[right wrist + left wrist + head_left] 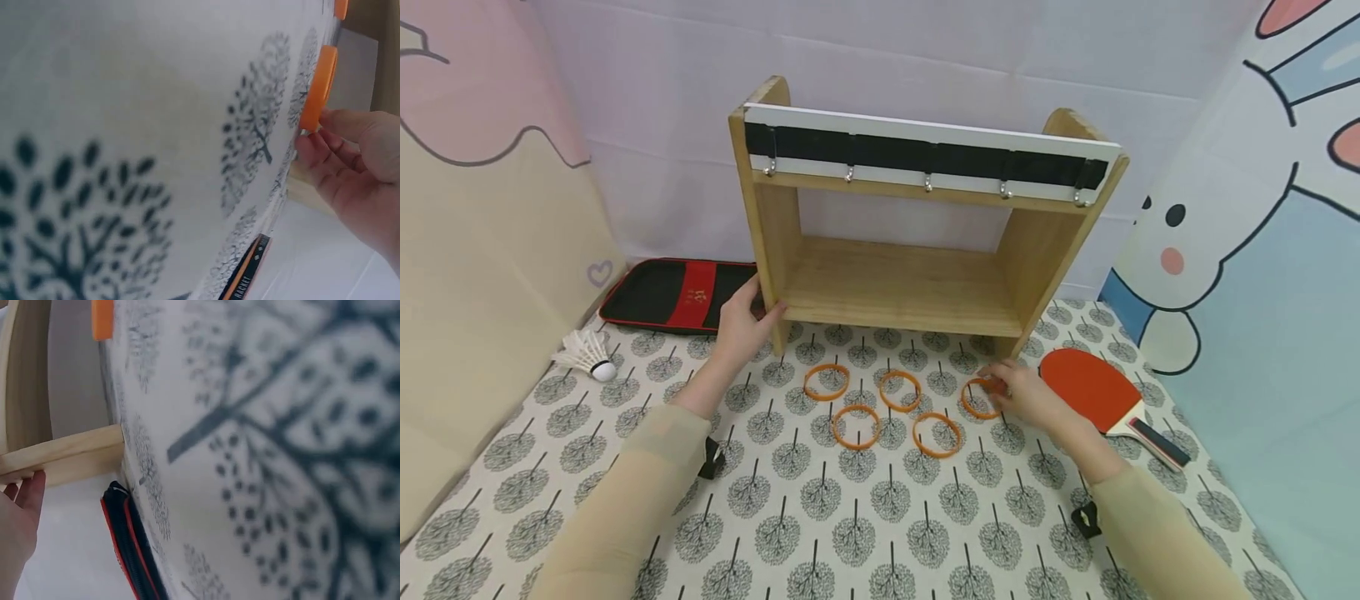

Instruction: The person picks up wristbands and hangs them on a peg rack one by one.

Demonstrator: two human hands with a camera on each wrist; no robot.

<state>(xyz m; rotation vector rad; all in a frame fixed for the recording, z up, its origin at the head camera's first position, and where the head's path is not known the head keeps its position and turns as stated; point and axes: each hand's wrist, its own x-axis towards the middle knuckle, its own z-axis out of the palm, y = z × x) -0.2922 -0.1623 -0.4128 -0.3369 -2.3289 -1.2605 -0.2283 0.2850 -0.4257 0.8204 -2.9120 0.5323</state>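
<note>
A wooden shelf (902,283) stands upright, with a white and black strip of several metal hooks (927,182) along its upper front. At its lower left side panel, my left hand (741,325) grips the wood, thumb over the front edge and fingers along the outer face. Several orange rings (857,427) lie flat on the patterned cloth before the shelf. My right hand (1018,392) is at the rightmost orange ring (320,87), thumb and fingers pinching its right edge. Part of that ring is hidden by the fingers in the head view.
A red table tennis bat (1086,387) lies to the right of my right hand. Behind my left hand is a black and red racket case (655,292), with a white shuttlecock (587,354) in front of it. Fabric walls (1262,250) enclose the back and sides.
</note>
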